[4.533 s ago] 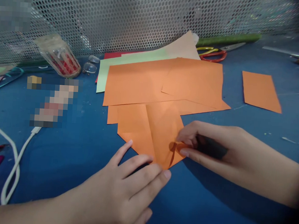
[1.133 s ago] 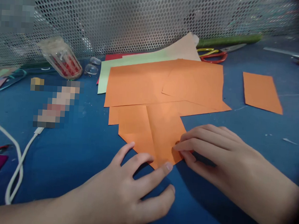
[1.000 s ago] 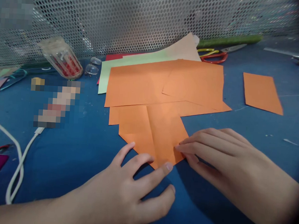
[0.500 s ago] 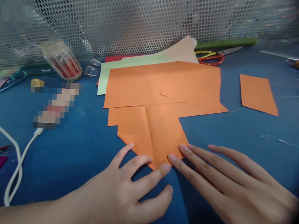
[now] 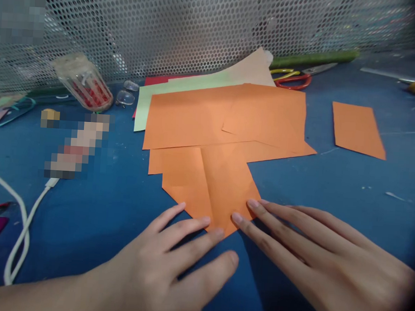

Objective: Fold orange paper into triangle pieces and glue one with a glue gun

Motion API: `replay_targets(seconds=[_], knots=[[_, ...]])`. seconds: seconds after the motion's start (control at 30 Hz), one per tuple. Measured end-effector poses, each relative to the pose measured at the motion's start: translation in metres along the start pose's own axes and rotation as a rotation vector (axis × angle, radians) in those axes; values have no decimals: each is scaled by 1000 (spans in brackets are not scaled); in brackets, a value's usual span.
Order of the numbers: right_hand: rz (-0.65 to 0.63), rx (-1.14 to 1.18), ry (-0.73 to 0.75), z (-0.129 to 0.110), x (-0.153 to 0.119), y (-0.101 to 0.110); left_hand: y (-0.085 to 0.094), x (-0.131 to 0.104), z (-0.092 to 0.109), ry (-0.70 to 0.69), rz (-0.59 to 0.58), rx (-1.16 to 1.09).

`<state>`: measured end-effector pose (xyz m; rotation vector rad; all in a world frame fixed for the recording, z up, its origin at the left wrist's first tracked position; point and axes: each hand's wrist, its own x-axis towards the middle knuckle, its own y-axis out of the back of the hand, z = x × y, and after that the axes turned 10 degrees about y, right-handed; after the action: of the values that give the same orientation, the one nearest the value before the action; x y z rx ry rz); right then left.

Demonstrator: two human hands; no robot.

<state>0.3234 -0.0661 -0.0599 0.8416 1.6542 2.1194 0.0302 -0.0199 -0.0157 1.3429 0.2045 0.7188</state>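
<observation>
Nearest, the left hand (image 5: 172, 270) lies with fingers spread, three fingertips on the lower-left edge of the creased orange sheet (image 5: 223, 180) and the nearest finger clear of it. The right hand (image 5: 327, 261) reaches to the sheet's lower-right edge, fingers extended with small gaps, two fingertips resting on the paper. I can't make out either thumb. The sheet lies on the blue table (image 5: 111, 234), its pointed end between the hands, a crease running up its middle. Well left of it loops a white cable (image 5: 26, 238), leading to a blurred object (image 5: 77, 147). Directly beyond the sheet lies a larger orange sheet (image 5: 186, 119); beyond it to the right, a small orange piece (image 5: 358, 129); farther left, a clear jar (image 5: 90, 89) with red contents; farther right, scissors (image 5: 294, 81). Behind the sheet, farthest off, stands a perforated panel (image 5: 166, 26).
</observation>
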Motion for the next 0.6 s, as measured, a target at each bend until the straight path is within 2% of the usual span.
replay_targets(seconds=[0.03, 0.1, 0.23, 0.37, 0.5, 0.6], knots=[[-2, -2, 4, 0, 1, 0, 1, 1, 0, 40, -11, -19], [-9, -13, 21, 2, 3, 1, -1, 2, 0, 75, 39, -48], [-20, -44, 87, 3, 5, 5, -11, 7, -1, 51, 134, -65], [-8, -66, 83, 1, 5, 5, -7, 10, 0, 75, 28, -60], [1, -53, 43, -2, 4, 1, 3, 8, 1, 26, 11, 11], [9, -29, 33, 0, 4, 1, 2, 4, 1, -18, -12, 75]])
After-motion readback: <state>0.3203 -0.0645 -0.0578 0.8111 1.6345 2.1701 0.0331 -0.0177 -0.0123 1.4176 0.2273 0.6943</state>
